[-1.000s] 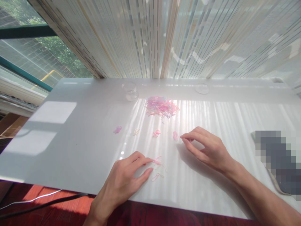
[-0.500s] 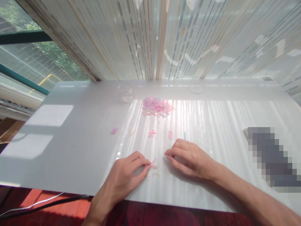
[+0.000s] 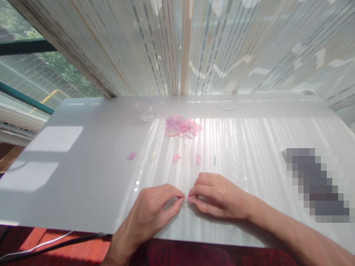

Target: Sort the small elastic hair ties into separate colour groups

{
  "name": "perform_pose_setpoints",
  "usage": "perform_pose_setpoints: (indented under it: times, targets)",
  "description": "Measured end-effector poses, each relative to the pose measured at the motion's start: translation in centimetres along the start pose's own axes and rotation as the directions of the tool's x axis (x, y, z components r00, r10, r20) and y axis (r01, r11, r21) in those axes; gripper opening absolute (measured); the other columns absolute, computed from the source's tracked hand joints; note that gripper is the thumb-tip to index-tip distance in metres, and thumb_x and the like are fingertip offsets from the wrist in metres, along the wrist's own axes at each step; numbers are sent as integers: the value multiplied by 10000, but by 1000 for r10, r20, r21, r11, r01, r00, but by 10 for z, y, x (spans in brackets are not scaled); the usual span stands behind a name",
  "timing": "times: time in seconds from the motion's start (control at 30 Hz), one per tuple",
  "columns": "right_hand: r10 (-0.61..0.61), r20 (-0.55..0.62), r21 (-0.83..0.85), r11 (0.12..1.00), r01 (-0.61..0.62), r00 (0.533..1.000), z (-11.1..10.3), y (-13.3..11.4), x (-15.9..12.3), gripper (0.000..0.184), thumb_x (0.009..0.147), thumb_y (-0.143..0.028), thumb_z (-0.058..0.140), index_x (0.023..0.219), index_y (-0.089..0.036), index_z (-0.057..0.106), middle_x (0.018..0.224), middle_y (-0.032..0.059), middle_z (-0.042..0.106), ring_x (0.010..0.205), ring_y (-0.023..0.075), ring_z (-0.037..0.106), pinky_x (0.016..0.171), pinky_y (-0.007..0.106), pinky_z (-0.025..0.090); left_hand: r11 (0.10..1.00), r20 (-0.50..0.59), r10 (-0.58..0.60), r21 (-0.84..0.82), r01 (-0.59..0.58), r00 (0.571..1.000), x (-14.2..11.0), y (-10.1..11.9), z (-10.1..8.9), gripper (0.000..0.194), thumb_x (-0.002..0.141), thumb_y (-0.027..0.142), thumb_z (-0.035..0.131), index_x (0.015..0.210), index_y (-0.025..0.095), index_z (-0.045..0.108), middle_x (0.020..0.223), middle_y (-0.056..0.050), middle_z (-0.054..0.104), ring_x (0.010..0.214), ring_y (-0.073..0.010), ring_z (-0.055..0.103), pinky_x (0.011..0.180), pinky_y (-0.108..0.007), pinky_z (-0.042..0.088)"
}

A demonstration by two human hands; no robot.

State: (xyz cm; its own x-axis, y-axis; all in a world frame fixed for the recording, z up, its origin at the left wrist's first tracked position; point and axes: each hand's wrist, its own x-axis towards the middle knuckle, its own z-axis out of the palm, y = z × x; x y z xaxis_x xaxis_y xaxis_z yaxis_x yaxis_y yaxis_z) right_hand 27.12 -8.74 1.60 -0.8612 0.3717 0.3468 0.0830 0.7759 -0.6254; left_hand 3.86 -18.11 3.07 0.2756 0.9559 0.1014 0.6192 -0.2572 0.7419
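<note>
Near the front edge of the table, my left hand (image 3: 158, 207) is closed in a pinch, thumb against forefinger. My right hand (image 3: 219, 195) pinches too, its fingertips almost meeting those of the left. A little pink of the thin rubber bands (image 3: 186, 197) shows between the two pinches; most of it is hidden by the fingers. Pale loose bands (image 3: 183, 205) lie on the tabletop just under the fingertips. Beyond the hands runs a row of small bunches: purple (image 3: 132, 155), pale yellow (image 3: 154, 157), coral pink (image 3: 176, 157), light pink (image 3: 198, 159) and blue (image 3: 215, 159).
Behind the row lies a large tangled pile of mixed bands (image 3: 181, 127). A clear round container (image 3: 148, 115) stands left of it, and a clear round lid (image 3: 227, 105) lies farther right. A blurred-out dark object (image 3: 316, 184) rests at the right. Curtains (image 3: 172, 48) hang along the back.
My right hand has come down and left, my left hand slightly right, so their fingertips now nearly touch. The pink bands seen at the left fingertips are now mostly hidden.
</note>
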Motion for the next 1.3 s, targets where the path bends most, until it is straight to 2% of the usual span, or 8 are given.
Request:
perform_pose_setpoints:
  times: [0.43,0.63,0.77,0.87,0.97,1.07,1.17,1.3]
  targets:
    - [-35,-48,-54,998,32,998,-1,4,-1,207,1090,-228,525,1102,-146,714,875,62,748,759,174,647,701,298,508,998,-56,44,-44,-47,997,0,-4,1,148,1022,152,628,1033,241,746,915,26,811,779,-110,747,727,-193,533]
    - [-43,-106,-61,997,36,993,-2,9,-4,190,1076,-215,545,1101,-145,719,905,70,749,773,173,654,704,293,518,999,-96,-31,6,31,995,-6,-10,-3,139,1006,186,641,987,261,756,833,45,780,587,-87,614,563,-206,461]
    - [32,-31,-62,997,-34,999,-2,8,-4,203,1074,-236,552,1072,-162,741,888,64,734,766,174,655,697,296,520,997,-173,-68,28,74,983,-8,-16,-6,119,991,199,663,968,262,761,843,46,784,604,-89,628,558,-198,472]
    - [57,18,-39,998,-56,998,-1,6,-4,204,1072,-255,561,1071,-171,746,886,64,728,773,173,660,705,295,529,998,-193,-52,32,59,980,-6,-17,-6,115,984,195,670,953,254,764,829,45,786,579,-83,613,549,-195,473]
    - [59,2,-20,998,-59,998,0,5,-3,203,1067,-295,579,1117,-170,732,912,72,738,790,178,668,708,296,544,999,-185,-40,16,44,982,-5,-16,-6,113,984,196,669,957,249,765,830,40,787,579,-85,613,539,-199,467]
    - [48,-63,-17,999,-49,997,2,5,-3,214,1073,-317,581,1148,-163,709,914,76,747,788,179,670,699,294,550,1000,-148,-31,-7,31,989,-2,-13,-3,116,984,190,667,984,252,765,840,38,785,587,-86,615,537,-204,459]
    - [30,-121,-14,999,-32,992,2,5,-3,171,1078,-279,574,1119,-170,698,892,67,747,770,171,663,684,282,543,1000,-118,-14,-19,11,993,3,-10,1,139,969,154,670,984,256,763,826,47,781,585,-84,601,550,-206,454]
    - [19,-121,-7,1000,-20,992,0,4,-1,136,1070,-219,569,1065,-173,697,873,57,743,761,166,652,687,276,536,999,-106,-19,-38,15,994,7,-8,3,158,948,128,675,967,256,765,808,49,774,594,-88,601,560,-208,455]
